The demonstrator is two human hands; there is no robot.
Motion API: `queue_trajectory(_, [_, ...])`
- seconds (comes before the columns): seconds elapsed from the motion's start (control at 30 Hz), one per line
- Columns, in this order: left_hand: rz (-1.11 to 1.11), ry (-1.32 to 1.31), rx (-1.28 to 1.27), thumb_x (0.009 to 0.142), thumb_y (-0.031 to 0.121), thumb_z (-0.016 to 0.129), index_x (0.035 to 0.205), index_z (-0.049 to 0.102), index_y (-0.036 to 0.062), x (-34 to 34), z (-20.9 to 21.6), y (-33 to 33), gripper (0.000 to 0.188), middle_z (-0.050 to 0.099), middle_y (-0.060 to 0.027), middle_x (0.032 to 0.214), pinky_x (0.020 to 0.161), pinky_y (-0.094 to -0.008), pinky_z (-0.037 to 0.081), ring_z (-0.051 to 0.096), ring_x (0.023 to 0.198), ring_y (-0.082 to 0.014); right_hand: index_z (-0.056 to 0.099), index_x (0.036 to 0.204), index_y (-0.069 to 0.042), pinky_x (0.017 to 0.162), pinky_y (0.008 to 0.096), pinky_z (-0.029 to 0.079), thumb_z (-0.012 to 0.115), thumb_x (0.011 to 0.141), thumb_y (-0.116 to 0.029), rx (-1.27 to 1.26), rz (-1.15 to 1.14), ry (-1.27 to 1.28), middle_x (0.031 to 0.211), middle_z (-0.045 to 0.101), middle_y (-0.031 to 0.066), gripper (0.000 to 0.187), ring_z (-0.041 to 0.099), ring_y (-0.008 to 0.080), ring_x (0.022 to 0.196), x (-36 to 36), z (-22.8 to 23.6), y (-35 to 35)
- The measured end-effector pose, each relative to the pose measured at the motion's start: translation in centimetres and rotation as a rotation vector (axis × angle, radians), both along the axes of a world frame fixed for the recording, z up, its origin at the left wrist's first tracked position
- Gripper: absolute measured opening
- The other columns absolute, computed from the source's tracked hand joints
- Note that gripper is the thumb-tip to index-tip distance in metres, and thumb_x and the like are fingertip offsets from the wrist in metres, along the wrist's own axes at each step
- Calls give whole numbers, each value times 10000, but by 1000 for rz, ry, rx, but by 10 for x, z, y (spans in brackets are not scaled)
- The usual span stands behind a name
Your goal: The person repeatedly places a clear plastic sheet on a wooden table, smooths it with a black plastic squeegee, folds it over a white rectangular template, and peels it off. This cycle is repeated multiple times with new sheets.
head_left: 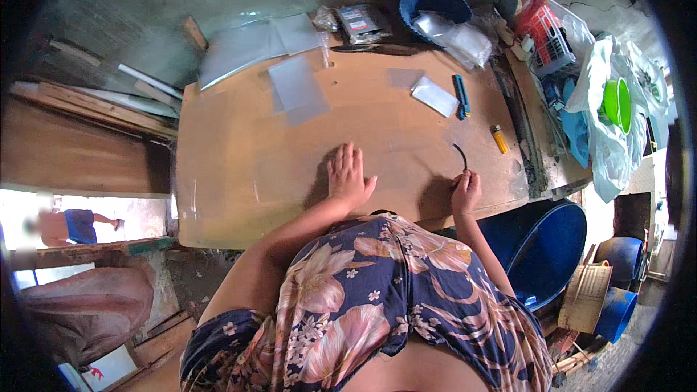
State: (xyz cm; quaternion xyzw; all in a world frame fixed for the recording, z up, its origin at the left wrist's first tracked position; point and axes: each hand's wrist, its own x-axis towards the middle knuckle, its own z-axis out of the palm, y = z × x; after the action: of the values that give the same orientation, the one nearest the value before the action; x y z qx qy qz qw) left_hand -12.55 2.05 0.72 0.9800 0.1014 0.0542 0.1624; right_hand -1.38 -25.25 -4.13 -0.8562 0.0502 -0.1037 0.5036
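My left hand (350, 178) lies flat on the wooden tabletop (254, 167), its fingers stretched out and nothing under them that I can see. Near the front right edge, my right hand (467, 190) is closed in a pinch on a thin, curved black strip (462, 154), whose free end points up and away; its exact kind is unclear. To the right of the strip rests a yellow lighter (500, 139). Beyond it lies a blue utility knife (462, 97), beside a small stack of clear plastic bags (435, 96).
More plastic sheets (296, 87) lie toward the back left. A dark blue basket (434, 6) with plastic bags stands at the back. White bags and a green cup (617, 105) hang at right, above a blue drum (541, 243). Another person (69, 227) is partly visible far left.
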Motion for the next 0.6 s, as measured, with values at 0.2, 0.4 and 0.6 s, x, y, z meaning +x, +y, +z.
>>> queue_trajectory(0.2, [-41, 61, 113, 748, 347, 598, 1304, 363, 39, -87, 8, 93, 678, 278, -182, 1383, 1011, -506, 229, 247, 1285, -349, 562, 853, -22, 567, 289, 448, 452, 921, -185, -25, -4, -40, 621, 578, 60, 208, 553, 144, 578, -4, 6, 8])
queue_trajectory(0.4, [-116, 30, -93, 766, 319, 600, 1283, 376, 37, -126, 15, 182, 630, 257, -184, 1390, 1033, -486, 232, 260, 1279, -367, 553, 861, -24, 545, 261, 420, 443, 931, -217, -50, -75, -79, 631, 558, 46, 232, 519, 120, 573, -7, 4, 10])
queue_trajectory(0.6, [272, 56, 97, 823, 360, 513, 1310, 318, -10, -133, 7, 200, 642, 236, -197, 1405, 1050, -500, 187, 203, 1309, -369, 551, 857, -15, 559, 287, 443, 446, 920, -210, 86, -239, -66, 651, 582, 57, 230, 547, 140, 578, -8, -6, 10])
